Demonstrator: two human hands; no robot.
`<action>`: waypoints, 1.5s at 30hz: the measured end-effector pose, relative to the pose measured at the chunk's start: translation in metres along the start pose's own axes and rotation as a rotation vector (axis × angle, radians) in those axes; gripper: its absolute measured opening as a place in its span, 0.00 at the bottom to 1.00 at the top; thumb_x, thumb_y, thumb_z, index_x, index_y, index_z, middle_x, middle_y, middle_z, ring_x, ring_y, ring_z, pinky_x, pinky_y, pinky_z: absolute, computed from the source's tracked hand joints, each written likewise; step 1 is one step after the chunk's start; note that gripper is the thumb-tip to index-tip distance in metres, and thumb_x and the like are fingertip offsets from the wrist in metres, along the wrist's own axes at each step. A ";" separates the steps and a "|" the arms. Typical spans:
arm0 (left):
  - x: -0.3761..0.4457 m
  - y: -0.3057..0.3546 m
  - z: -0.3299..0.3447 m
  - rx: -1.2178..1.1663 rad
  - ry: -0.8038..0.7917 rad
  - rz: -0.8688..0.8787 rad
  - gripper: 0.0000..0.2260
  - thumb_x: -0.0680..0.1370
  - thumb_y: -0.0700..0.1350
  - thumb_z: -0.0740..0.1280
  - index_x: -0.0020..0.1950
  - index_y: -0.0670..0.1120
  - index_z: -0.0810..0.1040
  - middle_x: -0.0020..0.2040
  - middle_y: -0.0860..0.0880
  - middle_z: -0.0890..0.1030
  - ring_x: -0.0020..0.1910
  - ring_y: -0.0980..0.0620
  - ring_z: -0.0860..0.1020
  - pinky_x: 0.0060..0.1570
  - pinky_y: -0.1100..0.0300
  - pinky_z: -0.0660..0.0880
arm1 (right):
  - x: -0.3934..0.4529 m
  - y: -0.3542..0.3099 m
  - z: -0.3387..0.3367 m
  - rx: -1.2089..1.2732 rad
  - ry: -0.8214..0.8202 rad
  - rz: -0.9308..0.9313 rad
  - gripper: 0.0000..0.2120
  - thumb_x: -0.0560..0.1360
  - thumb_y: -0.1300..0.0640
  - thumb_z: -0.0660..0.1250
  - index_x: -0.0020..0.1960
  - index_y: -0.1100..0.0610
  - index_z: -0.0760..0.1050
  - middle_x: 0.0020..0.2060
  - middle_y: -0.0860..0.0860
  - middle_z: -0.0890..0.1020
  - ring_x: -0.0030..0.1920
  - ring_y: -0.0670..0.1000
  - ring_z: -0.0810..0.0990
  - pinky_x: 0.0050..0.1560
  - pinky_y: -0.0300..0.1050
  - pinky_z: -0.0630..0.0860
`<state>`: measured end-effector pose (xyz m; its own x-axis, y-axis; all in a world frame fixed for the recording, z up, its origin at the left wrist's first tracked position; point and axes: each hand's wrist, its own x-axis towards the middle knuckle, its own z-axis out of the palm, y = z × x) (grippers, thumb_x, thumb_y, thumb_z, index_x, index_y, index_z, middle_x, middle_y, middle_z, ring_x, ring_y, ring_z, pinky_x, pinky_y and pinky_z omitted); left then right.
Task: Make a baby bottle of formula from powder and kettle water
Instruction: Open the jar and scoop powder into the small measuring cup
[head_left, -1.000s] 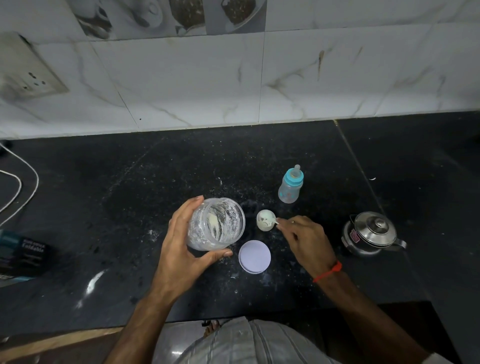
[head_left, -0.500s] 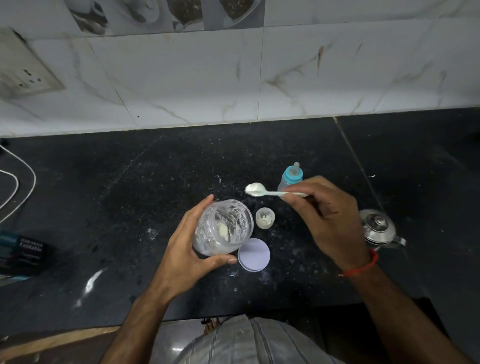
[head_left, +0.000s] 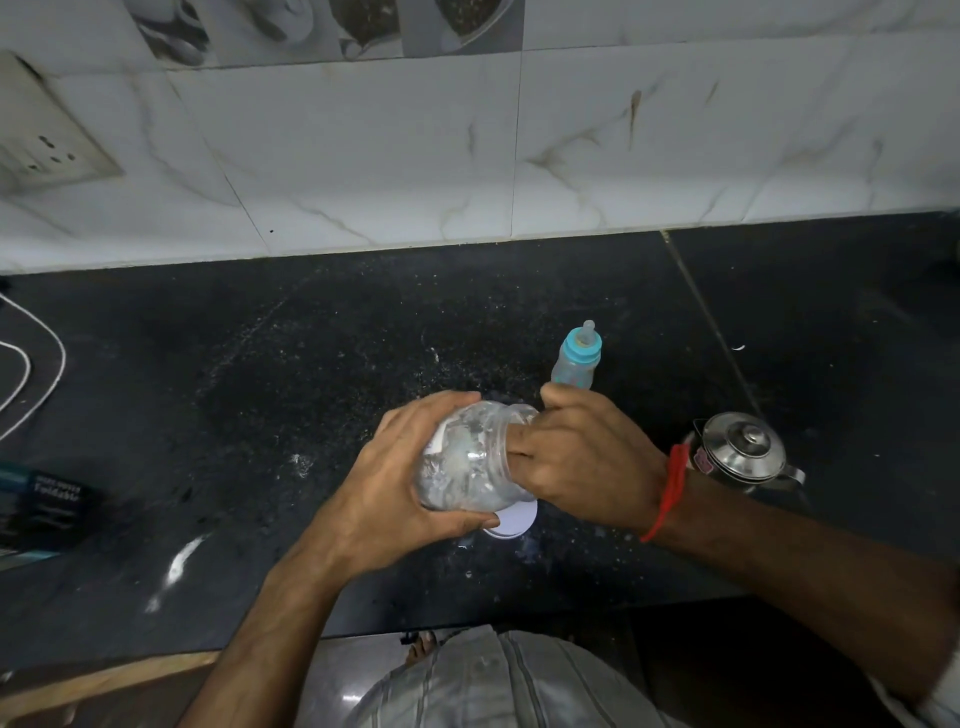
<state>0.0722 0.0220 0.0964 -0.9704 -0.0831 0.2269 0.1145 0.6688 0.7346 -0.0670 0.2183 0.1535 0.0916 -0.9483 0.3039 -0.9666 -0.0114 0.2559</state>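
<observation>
My left hand (head_left: 400, 488) grips a clear plastic powder jar (head_left: 467, 462), tilted with its mouth toward the right. My right hand (head_left: 582, 457) has its fingers pushed into the jar's mouth; the spoon it carried a moment ago is hidden. The jar's white lid (head_left: 511, 522) lies flat on the black counter (head_left: 311, 364), partly under the jar. A small baby bottle (head_left: 576, 358) with a blue collar and teat stands upright just behind my right hand. A small steel kettle (head_left: 743, 452) with its lid on sits to the right of my right wrist. The small white cup seen earlier is hidden.
A marble-tiled wall (head_left: 467, 156) runs along the back, with a socket plate (head_left: 47, 150) at the upper left. White cables (head_left: 31, 374) and a dark box (head_left: 41, 509) lie at the left edge. The counter's front edge (head_left: 363, 631) is close to my body.
My right hand brought the spoon from above the counter down into the jar's mouth. My left hand tilted the jar further to the right, and together they now cover the small cup.
</observation>
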 end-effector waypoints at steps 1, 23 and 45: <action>0.001 0.000 -0.001 0.014 -0.008 0.016 0.47 0.63 0.61 0.85 0.78 0.63 0.66 0.74 0.60 0.74 0.73 0.50 0.73 0.70 0.50 0.75 | 0.000 0.000 0.000 0.019 -0.015 0.002 0.12 0.65 0.61 0.81 0.30 0.53 0.80 0.27 0.46 0.79 0.24 0.48 0.77 0.36 0.41 0.76; 0.010 0.003 -0.003 0.030 0.050 0.098 0.46 0.66 0.65 0.80 0.80 0.63 0.63 0.76 0.65 0.68 0.75 0.54 0.71 0.72 0.62 0.69 | -0.003 0.007 -0.005 0.155 0.119 0.187 0.09 0.72 0.66 0.69 0.36 0.56 0.81 0.33 0.51 0.81 0.27 0.51 0.79 0.29 0.45 0.76; 0.000 -0.012 0.005 0.112 0.090 0.172 0.44 0.69 0.61 0.81 0.78 0.43 0.71 0.77 0.52 0.73 0.76 0.52 0.71 0.76 0.60 0.68 | -0.002 -0.005 -0.004 1.409 -0.173 0.874 0.15 0.82 0.62 0.70 0.37 0.52 0.81 0.21 0.40 0.74 0.21 0.39 0.72 0.28 0.31 0.66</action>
<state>0.0695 0.0177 0.0847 -0.9153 -0.0228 0.4022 0.2473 0.7564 0.6055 -0.0613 0.2213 0.1555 -0.4895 -0.8429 -0.2231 -0.1617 0.3392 -0.9267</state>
